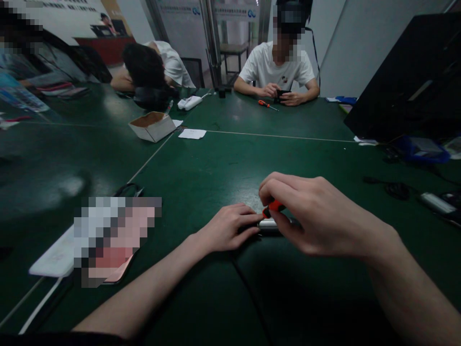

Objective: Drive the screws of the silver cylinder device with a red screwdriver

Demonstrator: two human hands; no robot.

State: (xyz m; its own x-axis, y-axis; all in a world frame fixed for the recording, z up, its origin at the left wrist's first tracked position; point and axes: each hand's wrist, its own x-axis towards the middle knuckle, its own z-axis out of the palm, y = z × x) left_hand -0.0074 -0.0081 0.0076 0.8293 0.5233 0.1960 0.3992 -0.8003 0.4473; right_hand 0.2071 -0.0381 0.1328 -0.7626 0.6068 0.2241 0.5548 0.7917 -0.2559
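Observation:
My right hand [306, 211] is closed around the orange and black handle of a screwdriver [275, 206], held above a small silver and dark object [269, 225] on the green table [223, 163]. The tool's tip cannot be made out. My left hand [234, 226] rests on the table with its fingertips at the left end of the silver object. Its thumb and fingers are slightly apart and appear to steady that object. Much of the silver object's right part is hidden behind my right hand.
At left lie a white power strip [54, 254] and a pink phone-like item [126, 264]. Farther off are an open box [153, 127], a paper [192, 133], another screwdriver [267, 105] and two people. A black monitor [403, 81] stands right, near cables [396, 190].

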